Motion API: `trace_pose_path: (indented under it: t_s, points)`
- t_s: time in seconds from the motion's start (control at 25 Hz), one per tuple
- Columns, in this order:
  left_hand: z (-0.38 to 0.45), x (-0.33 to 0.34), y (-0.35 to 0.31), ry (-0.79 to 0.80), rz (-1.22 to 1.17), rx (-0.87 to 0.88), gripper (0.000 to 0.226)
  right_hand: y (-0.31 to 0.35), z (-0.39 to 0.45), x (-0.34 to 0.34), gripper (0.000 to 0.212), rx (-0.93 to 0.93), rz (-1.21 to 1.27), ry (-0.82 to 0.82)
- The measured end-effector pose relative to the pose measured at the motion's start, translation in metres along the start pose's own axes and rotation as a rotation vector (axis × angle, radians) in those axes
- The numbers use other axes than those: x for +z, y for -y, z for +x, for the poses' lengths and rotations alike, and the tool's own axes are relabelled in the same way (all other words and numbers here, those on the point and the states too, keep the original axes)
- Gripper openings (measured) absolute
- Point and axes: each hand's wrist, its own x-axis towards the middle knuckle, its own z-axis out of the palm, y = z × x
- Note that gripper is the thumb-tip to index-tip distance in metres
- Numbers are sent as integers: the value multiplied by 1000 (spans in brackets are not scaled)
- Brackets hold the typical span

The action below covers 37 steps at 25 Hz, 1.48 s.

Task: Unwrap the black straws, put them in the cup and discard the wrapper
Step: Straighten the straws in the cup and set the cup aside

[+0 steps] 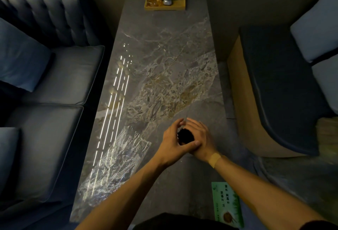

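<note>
On table point(164, 50): both hands' grip bundles black straws point(185, 135); cup unseen.

Table top point(164, 50): grey marble pattern, tan and white veining mid-frame. Straws point(185, 135): black, seen end-on at centre. Wrapper point(117, 160): clear, white glare streaks, lower left. Sofa point(51, 76): blue, left edge. Tray point(164, 7): yellow, top centre. Card point(227, 204): green with white panel, lower right. Plaster point(215, 158): beige, on the wrist.
</note>
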Motion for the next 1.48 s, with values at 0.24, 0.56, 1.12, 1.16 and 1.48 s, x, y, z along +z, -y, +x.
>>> trace_pose_path:
  t_s: [0.24, 0.56, 1.12, 1.16, 1.48]
  points:
    - [-1, 2, -1, 34, -19, 6, 97, 3, 0, 1, 49, 78, -73, 62]
    - [-4, -2, 2, 20, -187, -31, 102, 4, -1, 2, 69, 98, -82, 48]
    - [-18, 0, 6, -119, 493, 372, 76, 2, -3, 3, 81, 136, -209, 251]
    - [-18, 1, 6, -117, 505, 378, 75, 2, -2, 3, 81, 140, -210, 250]
    - [-21, -14, 23, -101, -217, 50, 107, -2, 2, 3, 77, 104, -177, 204]
